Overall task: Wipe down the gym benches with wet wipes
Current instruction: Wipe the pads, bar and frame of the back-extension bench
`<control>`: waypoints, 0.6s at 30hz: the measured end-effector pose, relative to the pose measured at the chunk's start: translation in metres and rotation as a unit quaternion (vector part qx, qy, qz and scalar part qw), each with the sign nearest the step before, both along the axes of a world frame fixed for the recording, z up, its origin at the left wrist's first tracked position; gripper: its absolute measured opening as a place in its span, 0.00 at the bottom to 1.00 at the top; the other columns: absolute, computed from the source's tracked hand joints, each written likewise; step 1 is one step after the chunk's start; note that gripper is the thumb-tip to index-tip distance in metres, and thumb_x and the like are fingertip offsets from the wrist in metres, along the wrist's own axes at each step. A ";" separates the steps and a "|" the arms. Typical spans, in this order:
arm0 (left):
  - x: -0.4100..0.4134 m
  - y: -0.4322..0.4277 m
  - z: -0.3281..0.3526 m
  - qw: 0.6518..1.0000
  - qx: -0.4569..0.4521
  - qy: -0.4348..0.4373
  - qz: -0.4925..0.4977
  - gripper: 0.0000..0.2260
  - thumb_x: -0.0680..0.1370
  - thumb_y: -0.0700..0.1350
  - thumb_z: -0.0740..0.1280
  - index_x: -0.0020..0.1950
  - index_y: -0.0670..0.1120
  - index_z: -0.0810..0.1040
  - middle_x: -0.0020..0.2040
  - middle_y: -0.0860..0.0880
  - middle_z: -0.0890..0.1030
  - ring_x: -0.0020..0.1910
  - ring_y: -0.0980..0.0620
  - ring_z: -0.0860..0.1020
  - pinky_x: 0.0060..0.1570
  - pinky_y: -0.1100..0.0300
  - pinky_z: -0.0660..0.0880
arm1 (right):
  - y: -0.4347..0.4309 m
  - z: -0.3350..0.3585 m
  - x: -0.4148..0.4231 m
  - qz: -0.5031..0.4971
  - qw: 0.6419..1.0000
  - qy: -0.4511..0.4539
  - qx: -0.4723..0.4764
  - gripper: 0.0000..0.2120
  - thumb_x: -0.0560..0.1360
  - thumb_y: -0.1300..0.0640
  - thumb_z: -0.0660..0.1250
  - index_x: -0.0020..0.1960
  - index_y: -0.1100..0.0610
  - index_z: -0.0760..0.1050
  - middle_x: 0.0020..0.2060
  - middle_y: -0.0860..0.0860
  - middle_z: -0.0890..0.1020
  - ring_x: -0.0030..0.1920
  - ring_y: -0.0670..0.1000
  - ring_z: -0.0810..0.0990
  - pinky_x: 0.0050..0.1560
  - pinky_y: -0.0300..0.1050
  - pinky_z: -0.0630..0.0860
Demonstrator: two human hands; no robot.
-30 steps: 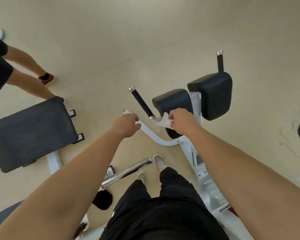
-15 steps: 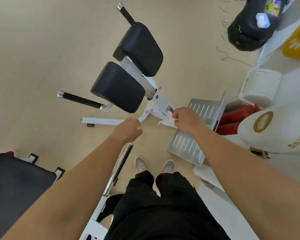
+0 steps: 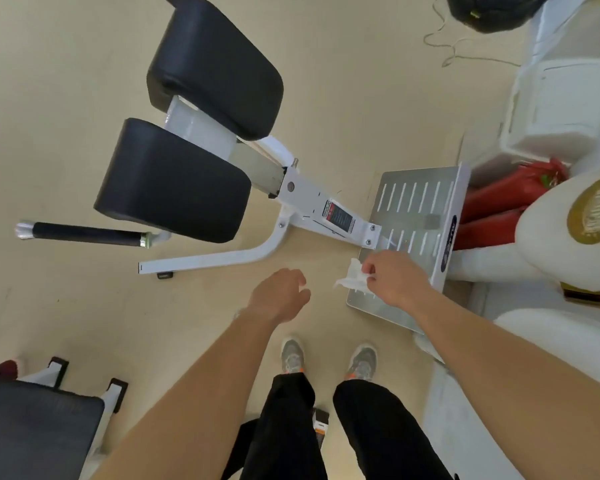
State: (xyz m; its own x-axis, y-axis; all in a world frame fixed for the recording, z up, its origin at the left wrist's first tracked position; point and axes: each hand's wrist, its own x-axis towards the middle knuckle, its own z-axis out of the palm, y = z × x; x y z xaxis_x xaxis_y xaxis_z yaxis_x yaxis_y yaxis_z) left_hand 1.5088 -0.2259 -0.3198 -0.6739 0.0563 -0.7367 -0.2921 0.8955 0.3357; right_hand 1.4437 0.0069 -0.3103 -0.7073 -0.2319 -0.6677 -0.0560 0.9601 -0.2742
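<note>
A white-framed hyperextension bench [image 3: 312, 206] stands ahead, with two black pads [image 3: 174, 181] and a black-gripped handle [image 3: 87, 233] sticking out to the left. Its grey slotted foot plate [image 3: 413, 202] lies on the right. My right hand [image 3: 394, 278] pinches a crumpled white wet wipe [image 3: 352, 280] just above the plate's near left corner. My left hand [image 3: 279, 294] hovers over the floor with loosely curled fingers and holds nothing. It is below the bench's white base tube [image 3: 215, 261].
Another black bench pad [image 3: 32, 431] sits at the lower left on white feet. Red objects [image 3: 499, 202] and white bulky items [image 3: 568, 98] crowd the right side. A black bag [image 3: 492, 12] and a loose cord lie at the top right. My feet [image 3: 326, 358] stand on beige floor.
The view has swung right and closer to the bench. My left hand has let go of the white frame tube. My right hand with the wipe has moved off the frame toward the foot plate.
</note>
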 end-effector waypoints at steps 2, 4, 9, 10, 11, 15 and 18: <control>-0.008 0.009 -0.037 1.000 0.001 -0.008 -0.005 0.16 0.82 0.54 0.61 0.68 0.50 0.73 0.65 0.49 0.75 0.63 0.48 0.75 0.63 0.50 0.73 | 0.002 -0.036 -0.003 -0.017 1.000 -0.007 -0.011 0.12 0.79 0.58 0.64 0.59 0.49 0.79 0.58 0.48 0.79 0.56 0.52 0.78 0.54 0.47 0.76; -0.016 0.019 -0.075 1.000 0.003 -0.011 -0.012 0.16 0.82 0.54 0.62 0.69 0.51 0.72 0.65 0.49 0.75 0.64 0.49 0.74 0.62 0.51 0.72 | 0.006 -0.075 -0.002 -0.038 0.999 -0.008 -0.021 0.12 0.78 0.58 0.64 0.59 0.49 0.79 0.58 0.48 0.79 0.57 0.52 0.78 0.54 0.46 0.75; -0.032 0.040 -0.163 1.000 0.008 -0.008 -0.026 0.18 0.82 0.55 0.62 0.70 0.51 0.71 0.66 0.51 0.75 0.64 0.49 0.74 0.63 0.51 0.72 | 0.019 -0.171 0.004 -0.081 0.996 -0.009 -0.039 0.12 0.78 0.59 0.63 0.59 0.50 0.79 0.58 0.49 0.80 0.56 0.53 0.78 0.54 0.46 0.75; -0.034 0.042 -0.180 1.000 0.008 -0.005 -0.029 0.18 0.81 0.55 0.62 0.70 0.51 0.72 0.66 0.51 0.75 0.64 0.49 0.74 0.63 0.50 0.73 | 0.021 -0.189 0.005 -0.089 0.995 -0.012 -0.045 0.12 0.78 0.59 0.63 0.58 0.50 0.79 0.58 0.49 0.80 0.56 0.52 0.78 0.55 0.47 0.76; -0.036 0.043 -0.196 1.000 0.006 -0.004 -0.030 0.18 0.81 0.55 0.62 0.70 0.51 0.72 0.66 0.50 0.75 0.64 0.49 0.75 0.63 0.50 0.73 | 0.023 -0.206 0.006 -0.092 0.994 -0.014 -0.051 0.12 0.78 0.59 0.63 0.57 0.50 0.79 0.58 0.48 0.80 0.56 0.52 0.79 0.56 0.47 0.76; -0.037 0.041 -0.260 0.999 -0.013 -0.014 -0.028 0.20 0.80 0.56 0.63 0.70 0.51 0.72 0.66 0.49 0.75 0.63 0.48 0.75 0.62 0.49 0.73 | 0.025 -0.269 0.008 -0.102 0.993 -0.012 -0.064 0.11 0.77 0.60 0.63 0.54 0.50 0.80 0.56 0.48 0.81 0.55 0.53 0.79 0.55 0.49 0.78; -0.043 0.038 -0.300 0.999 -0.032 -0.013 -0.026 0.23 0.78 0.58 0.66 0.71 0.52 0.71 0.66 0.51 0.75 0.63 0.49 0.75 0.61 0.49 0.74 | 0.020 -0.314 0.001 -0.109 0.991 0.001 -0.081 0.12 0.77 0.60 0.63 0.55 0.52 0.81 0.54 0.49 0.82 0.54 0.53 0.79 0.54 0.48 0.77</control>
State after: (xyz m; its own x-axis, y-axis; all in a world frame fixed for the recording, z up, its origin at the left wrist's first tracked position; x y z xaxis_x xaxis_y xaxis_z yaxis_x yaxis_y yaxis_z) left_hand 1.4658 -0.1877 -0.6193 -0.6525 0.0428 -0.7566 -0.2516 0.9295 0.2696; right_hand 1.4451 0.0267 -0.6238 -0.7538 -0.1770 -0.6329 0.1475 0.8929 -0.4255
